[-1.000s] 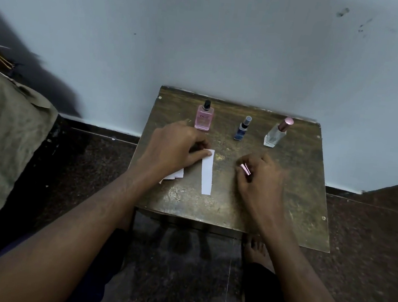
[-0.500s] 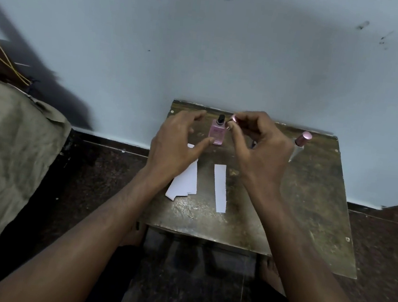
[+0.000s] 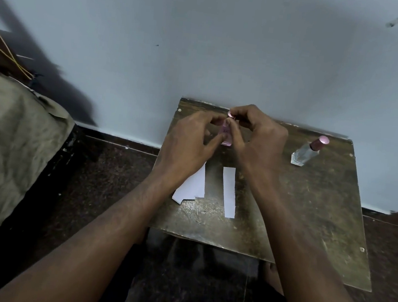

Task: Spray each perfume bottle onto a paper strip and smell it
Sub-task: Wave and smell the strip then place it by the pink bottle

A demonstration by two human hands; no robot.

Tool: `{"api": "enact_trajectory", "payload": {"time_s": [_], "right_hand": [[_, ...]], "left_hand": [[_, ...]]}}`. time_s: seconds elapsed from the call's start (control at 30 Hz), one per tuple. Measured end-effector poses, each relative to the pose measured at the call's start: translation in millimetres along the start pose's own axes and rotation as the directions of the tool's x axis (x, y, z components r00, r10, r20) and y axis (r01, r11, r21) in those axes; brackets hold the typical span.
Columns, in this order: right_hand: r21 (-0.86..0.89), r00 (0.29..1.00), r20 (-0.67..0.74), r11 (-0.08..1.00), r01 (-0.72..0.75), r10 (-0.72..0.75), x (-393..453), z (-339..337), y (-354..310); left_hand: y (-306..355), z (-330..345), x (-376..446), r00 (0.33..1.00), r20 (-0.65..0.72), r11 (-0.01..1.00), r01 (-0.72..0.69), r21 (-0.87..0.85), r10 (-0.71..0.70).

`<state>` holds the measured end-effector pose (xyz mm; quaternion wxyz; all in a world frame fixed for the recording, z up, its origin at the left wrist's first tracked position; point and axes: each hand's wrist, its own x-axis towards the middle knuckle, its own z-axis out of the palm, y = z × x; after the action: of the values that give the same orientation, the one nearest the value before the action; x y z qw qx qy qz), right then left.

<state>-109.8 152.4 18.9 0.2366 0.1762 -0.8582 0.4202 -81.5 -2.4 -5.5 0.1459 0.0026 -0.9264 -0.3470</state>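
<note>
Two hands meet over the pink perfume bottle (image 3: 226,139), which stands at the far edge of the small table (image 3: 310,213), mostly hidden between them. I log the left hand (image 3: 188,144) with fingers curled round the bottle's left side, gripping it, and the right hand (image 3: 258,142) pinching a small pink cap (image 3: 230,114) just above the bottle's top. One single paper strip (image 3: 229,191) lies flat nearer me, between the forearms; a stack of strips (image 3: 193,185) lies just left of it, partly under the left wrist. One clear bottle (image 3: 304,154) with a pink cap stands well to the right. I note a pale wall (image 3: 205,40) behind, dark floor (image 3: 105,177) and olive cloth (image 3: 8,141) at left. Both forearms reach forward, converging.
</note>
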Motion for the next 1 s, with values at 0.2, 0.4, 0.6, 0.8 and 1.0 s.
{"api": "enact_trajectory", "payload": {"time_s": [0.2, 0.4, 0.6, 0.8, 1.0], "right_hand": [[-0.001, 1.000, -0.012, 1.000, -0.008, 0.008, -4, 5, 3], [-0.014, 0.995, 0.073, 0.998, -0.063, 0.064, -1, 0, 2], [-0.092, 0.980, 0.180, 0.994, -0.063, 0.078, 3, -5, -10], [-0.213, 0.953, 0.285, 0.976, -0.042, 0.103, -1, 6, 3], [-0.163, 0.973, 0.216, 0.985, -0.053, 0.088, -1, 6, -4]], "left_hand": [[-3, -3, 2, 0.999, -0.003, 0.999, 0.042, 0.006, -0.042], [-1, -4, 3, 0.998, 0.014, 0.998, 0.069, 0.001, -0.069], [-4, -21, -12, 0.995, -0.014, 0.984, 0.097, 0.150, -0.096], [15, -12, -53, 0.994, 0.082, 0.956, -0.097, 0.276, 0.077], [24, -4, -67, 0.985, 0.165, 0.915, -0.107, 0.388, 0.044]]}}
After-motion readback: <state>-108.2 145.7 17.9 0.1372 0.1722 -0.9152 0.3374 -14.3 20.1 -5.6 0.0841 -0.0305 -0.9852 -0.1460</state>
